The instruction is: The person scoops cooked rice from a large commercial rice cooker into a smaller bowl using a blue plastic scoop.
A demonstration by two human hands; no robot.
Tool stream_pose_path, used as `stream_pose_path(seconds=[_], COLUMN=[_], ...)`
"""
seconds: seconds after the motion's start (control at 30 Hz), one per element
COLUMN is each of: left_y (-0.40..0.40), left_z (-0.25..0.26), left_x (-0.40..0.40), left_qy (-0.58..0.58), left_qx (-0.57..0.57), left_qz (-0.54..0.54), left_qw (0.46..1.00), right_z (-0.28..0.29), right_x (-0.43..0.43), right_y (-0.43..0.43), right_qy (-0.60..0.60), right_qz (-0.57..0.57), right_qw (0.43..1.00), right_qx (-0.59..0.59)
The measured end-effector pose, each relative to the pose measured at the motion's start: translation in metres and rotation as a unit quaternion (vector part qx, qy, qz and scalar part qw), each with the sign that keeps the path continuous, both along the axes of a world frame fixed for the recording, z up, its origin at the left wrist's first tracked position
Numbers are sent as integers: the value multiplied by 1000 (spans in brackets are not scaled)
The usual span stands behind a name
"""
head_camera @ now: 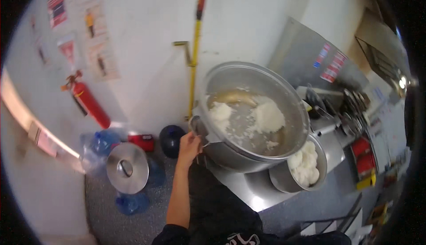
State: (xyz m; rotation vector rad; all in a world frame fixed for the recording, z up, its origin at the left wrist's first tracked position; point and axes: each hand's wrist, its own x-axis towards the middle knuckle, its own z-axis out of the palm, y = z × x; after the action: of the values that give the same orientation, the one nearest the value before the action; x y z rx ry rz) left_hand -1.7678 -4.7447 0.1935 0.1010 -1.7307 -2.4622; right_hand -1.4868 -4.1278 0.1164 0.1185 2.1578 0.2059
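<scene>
My left hand point(190, 145) is closed around the side handle of a large metal pot point(229, 150) on a stainless steel table. Inside the pot lie clumps of white cooked rice point(269, 117), scattered grains and a brownish patch along the wall. My right hand is out of view; a dark sleeve shows at the lower right. Beside the large pot, a smaller metal pot point(281, 177) holds white rounded lumps point(304, 163), possibly rice.
A round metal lid point(129, 185) rests on blue plastic water bottles point(133, 203) at the left, below a red fire extinguisher point(91, 103). A yellow pipe point(196, 52) runs up the wall. Metal utensils point(351, 112) stand at the right, beyond the pots. Red bins point(362, 155) are at the far right.
</scene>
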Motion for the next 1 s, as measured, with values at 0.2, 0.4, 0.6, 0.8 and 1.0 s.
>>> stream_pose_path(seconds=[0.2, 0.4, 0.6, 0.8, 1.0], left_y=[-5, -11, -6, 3, -2], left_z=[1, 18, 7, 15, 50], left_x=[8, 14, 2, 1, -18], left_qy=[4, -44, -13, 19, -17], left_qx=[18, -36, -4, 166, 227], left_qz=[-4, 5, 14, 96, 90], left_qw=[1000, 998, 1000, 981, 970], right_z=[278, 377, 284, 172, 172], right_x=[-87, -237, -429, -544, -576], right_y=[-31, -232, -276, -279, -260], right_qy=[268, 630, 460, 325, 169], right_qz=[31, 78, 343, 421, 444], right_qw=[915, 771, 817, 832, 873], right_qx=[301, -46, 58, 155, 109])
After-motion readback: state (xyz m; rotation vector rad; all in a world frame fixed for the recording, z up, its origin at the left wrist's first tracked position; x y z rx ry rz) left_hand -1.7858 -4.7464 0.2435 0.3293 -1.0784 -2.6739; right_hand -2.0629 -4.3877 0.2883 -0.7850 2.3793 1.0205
